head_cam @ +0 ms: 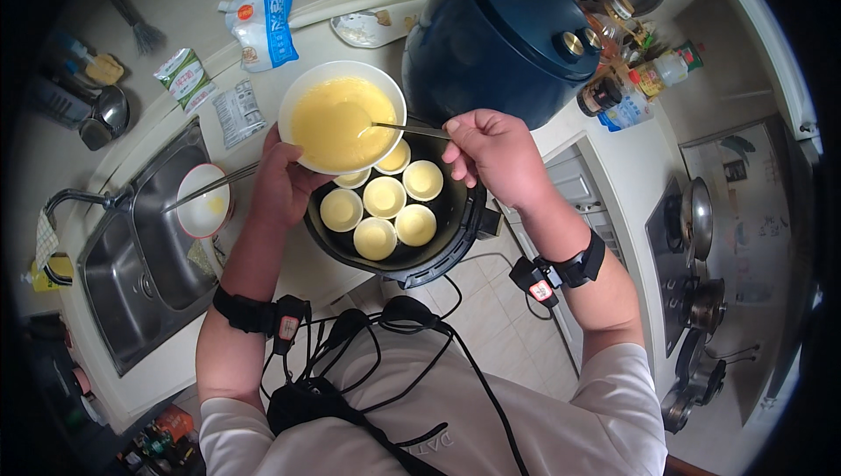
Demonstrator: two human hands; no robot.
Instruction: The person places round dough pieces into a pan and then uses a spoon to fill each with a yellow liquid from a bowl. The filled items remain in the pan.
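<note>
My left hand point(288, 177) grips the rim and side of a white bowl point(285, 92) filled with yellow, egg-like liquid point(328, 128). The handle of a metal spoon point(410, 128) is pinched in my right hand point(483, 151), its head dipped in the liquid. The bowl partly overhangs a black air fryer basket point(433, 259), where several small round tart shells point(384, 197) sit close together, those clearly visible holding pale yellow filling. Part of the shells at the back is hidden beneath the bowl.
A dark blue air fryer point(493, 36) stands behind the basket. Left of me, a second bowl point(204, 201) with chopsticks point(220, 185) across it is at the sink point(141, 266). Plastic packets point(266, 26) lie behind. Bottles point(657, 75) stand at back right; a stove point(667, 279) is farther right.
</note>
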